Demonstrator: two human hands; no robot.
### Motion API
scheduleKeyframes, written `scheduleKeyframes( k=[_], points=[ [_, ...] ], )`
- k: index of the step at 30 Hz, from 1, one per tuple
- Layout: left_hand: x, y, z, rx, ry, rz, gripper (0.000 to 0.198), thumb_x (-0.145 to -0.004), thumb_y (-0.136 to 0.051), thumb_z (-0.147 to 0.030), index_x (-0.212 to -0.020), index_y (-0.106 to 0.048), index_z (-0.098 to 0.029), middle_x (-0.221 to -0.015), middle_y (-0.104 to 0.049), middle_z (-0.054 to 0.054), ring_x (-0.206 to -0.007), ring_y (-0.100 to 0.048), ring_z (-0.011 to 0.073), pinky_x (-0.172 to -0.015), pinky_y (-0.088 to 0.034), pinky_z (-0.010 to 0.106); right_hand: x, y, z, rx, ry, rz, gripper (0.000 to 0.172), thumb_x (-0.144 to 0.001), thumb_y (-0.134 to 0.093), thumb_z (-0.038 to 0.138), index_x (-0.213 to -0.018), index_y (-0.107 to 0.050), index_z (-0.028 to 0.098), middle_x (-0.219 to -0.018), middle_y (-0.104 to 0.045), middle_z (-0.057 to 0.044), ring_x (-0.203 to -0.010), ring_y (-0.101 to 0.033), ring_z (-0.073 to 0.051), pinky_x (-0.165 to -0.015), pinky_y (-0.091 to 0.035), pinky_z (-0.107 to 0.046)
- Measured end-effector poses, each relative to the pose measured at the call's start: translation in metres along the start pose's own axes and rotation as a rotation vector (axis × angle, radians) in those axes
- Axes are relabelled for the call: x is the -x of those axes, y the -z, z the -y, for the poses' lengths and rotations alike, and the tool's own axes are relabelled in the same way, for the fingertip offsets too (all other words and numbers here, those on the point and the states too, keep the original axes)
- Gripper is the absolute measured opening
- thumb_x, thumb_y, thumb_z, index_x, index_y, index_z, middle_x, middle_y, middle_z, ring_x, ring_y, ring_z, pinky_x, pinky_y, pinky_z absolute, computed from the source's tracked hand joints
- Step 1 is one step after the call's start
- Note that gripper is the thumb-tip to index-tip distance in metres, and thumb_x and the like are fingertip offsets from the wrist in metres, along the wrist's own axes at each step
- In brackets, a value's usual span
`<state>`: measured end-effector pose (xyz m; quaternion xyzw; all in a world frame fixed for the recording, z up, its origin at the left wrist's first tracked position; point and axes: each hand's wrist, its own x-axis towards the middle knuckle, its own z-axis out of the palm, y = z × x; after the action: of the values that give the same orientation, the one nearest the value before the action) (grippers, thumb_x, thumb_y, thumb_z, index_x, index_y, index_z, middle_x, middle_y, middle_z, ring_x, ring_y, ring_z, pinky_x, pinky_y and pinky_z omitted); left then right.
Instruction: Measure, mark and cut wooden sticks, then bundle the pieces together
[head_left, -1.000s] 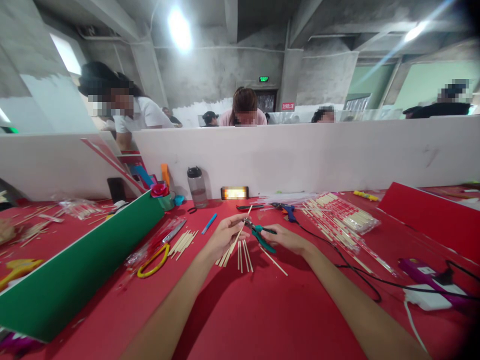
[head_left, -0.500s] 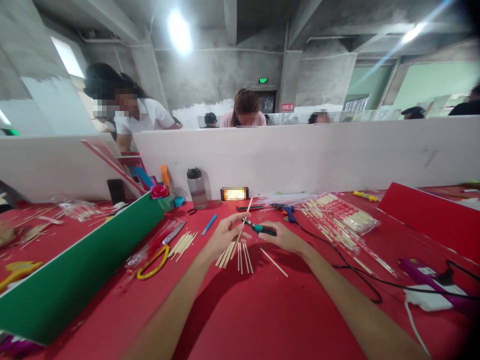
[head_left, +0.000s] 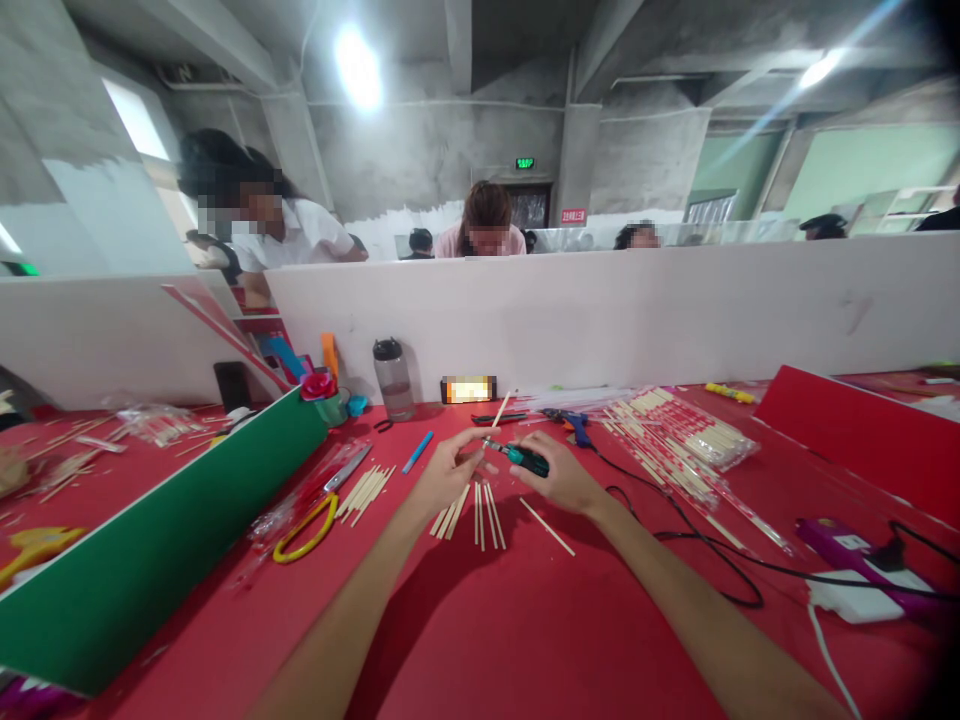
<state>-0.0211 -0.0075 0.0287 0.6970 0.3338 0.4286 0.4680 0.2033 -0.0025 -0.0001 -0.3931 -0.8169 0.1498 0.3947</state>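
Note:
My left hand (head_left: 444, 476) pinches a thin wooden stick (head_left: 498, 411) that slants up and to the right. My right hand (head_left: 561, 478) is closed round the teal handles of a small pair of pliers (head_left: 523, 458), whose jaws meet the stick just right of my left fingertips. Several cut sticks (head_left: 480, 510) lie on the red table (head_left: 525, 620) directly under both hands, and one longer stick (head_left: 547, 526) lies to their right.
Yellow-handled scissors (head_left: 309, 526) and more cut sticks (head_left: 364, 489) lie left of my hands, beside a green board (head_left: 150, 550). Packs of chopsticks (head_left: 686, 430), a blue glue gun (head_left: 574, 421), black cables (head_left: 697, 560) and a purple tool (head_left: 862, 560) lie right. A bottle (head_left: 393, 376) stands by the white divider (head_left: 645, 310).
The plier handles, spread one second ago, have been squeezed together on the stick. Both hands have lifted slightly away from me, and the stick's free end stands higher.

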Motion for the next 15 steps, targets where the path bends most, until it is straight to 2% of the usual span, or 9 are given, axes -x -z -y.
scheduleKeyframes(
  k=[8, 15],
  points=[
    [0.0021, -0.0018, 0.0037, -0.071, -0.049, -0.029, 0.045, -0.090, -0.054, -0.040, -0.131, -0.058, -0.023, -0.124, -0.063, 0.010, -0.079, -0.069, 0.0171, -0.067, -0.059, 0.029, 0.0013, -0.0023, -0.0001, 0.021, 0.035, -0.041, 0.032, -0.089, -0.060, 0.040, -0.114, -0.061, 0.021, -0.108, -0.060, -0.009, -0.099, -0.057, -0.022, -0.092, -0.045, -0.038],
    [0.0027, 0.0003, 0.0033, -0.110, -0.113, -0.020, 0.040, -0.092, -0.052, -0.037, -0.129, -0.059, -0.024, -0.127, -0.062, 0.010, -0.086, -0.070, 0.0185, -0.082, -0.057, 0.033, 0.0019, 0.0021, 0.0045, 0.097, 0.097, -0.075, 0.038, -0.089, -0.060, 0.038, -0.124, -0.057, 0.024, -0.111, -0.058, -0.010, -0.105, -0.056, -0.025, -0.096, -0.044, -0.042]
  ],
)
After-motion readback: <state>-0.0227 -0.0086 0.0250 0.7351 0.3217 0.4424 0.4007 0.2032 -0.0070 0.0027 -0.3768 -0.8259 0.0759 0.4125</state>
